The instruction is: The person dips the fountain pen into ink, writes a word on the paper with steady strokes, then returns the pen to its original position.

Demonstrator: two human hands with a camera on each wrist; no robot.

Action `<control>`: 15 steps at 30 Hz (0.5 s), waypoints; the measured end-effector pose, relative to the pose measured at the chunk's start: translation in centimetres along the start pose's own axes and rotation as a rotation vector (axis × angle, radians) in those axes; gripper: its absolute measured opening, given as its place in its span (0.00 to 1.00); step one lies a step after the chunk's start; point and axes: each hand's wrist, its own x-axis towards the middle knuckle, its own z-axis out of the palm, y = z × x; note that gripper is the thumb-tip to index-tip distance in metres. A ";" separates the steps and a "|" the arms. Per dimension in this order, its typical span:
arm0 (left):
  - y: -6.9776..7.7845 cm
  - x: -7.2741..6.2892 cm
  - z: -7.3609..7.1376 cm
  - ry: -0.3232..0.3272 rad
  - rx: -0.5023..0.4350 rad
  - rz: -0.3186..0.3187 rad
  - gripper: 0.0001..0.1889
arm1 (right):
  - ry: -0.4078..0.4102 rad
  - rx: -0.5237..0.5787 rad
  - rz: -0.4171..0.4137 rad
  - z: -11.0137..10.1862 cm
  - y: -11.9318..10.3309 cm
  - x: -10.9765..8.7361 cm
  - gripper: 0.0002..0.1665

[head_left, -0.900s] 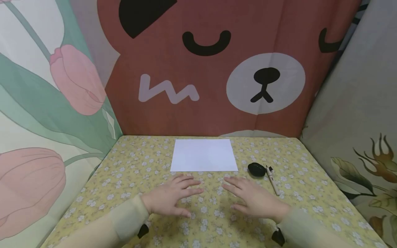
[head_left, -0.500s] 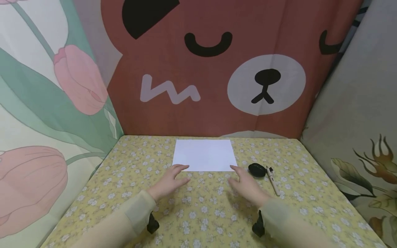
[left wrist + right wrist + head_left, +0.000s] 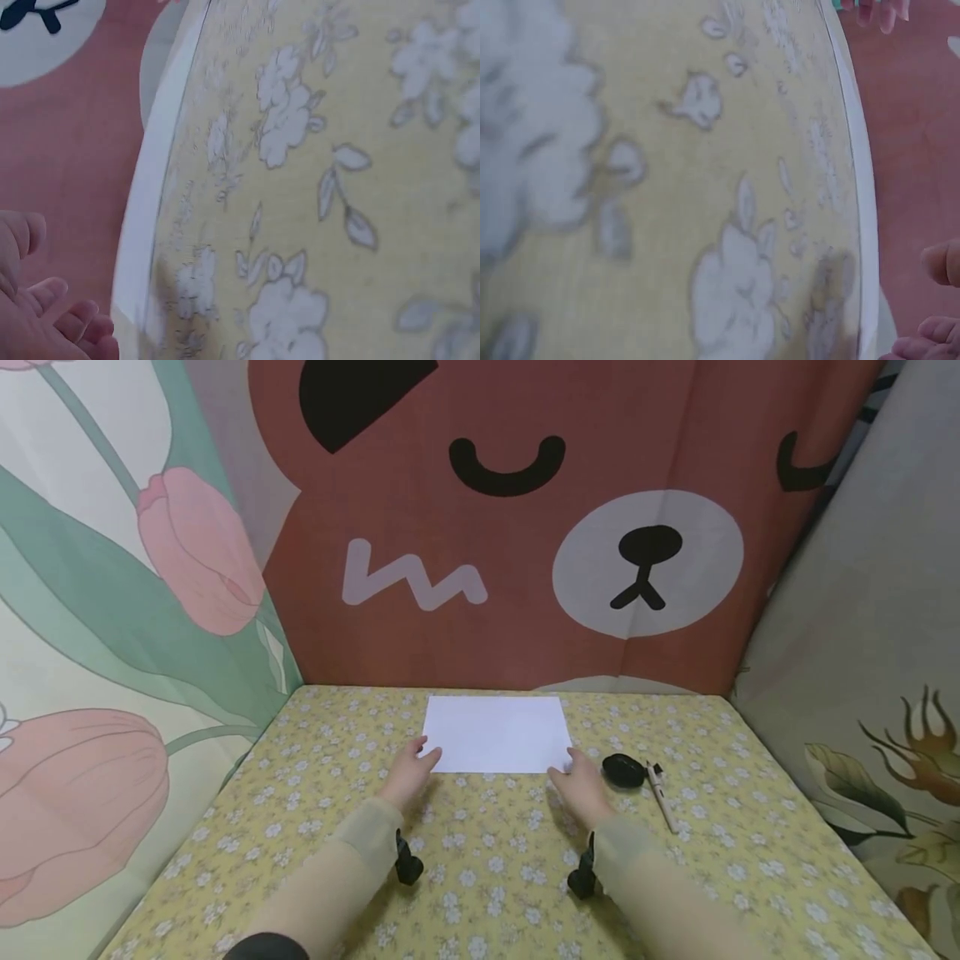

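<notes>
A white sheet of paper (image 3: 497, 735) lies flat on the flowered tabletop. My left hand (image 3: 408, 772) is at its near left corner, thumb spread from the fingers. In the left wrist view, the left fingers (image 3: 73, 322) are loosely bent beside the paper's edge, with a gap below the thumb. At the near right corner, my right hand (image 3: 583, 783) has its thumb and fingers apart. The right wrist view shows the right thumb (image 3: 943, 262) raised over the bent fingers, near the sheet. Whether any fingertip touches the paper cannot be made out.
Right of the right hand lie a rounded black object (image 3: 623, 771) and a slim beige pen-like thing (image 3: 662, 797). A yellow flowered cloth (image 3: 487, 877) covers the table. Printed hangings enclose it, including a red bear-print cloth (image 3: 510, 643) at the back.
Both hands have moved forward, from the near table over to the two near corners of the paper. Their fingers went from spread and palm-down to turned inward. Paper, black object and pen-like thing stay put.
</notes>
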 end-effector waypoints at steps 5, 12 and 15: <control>-0.7 1.0 0.4 0.071 0.063 -0.040 0.33 | 0.016 0.015 0.043 0.6 0.1 0.7 0.42; -1.9 1.6 1.2 0.169 0.118 -0.061 0.31 | 0.037 0.035 0.069 1.1 1.0 1.2 0.44; -2.3 1.9 1.4 0.190 0.117 -0.082 0.31 | 0.037 0.037 0.069 1.4 1.1 1.3 0.45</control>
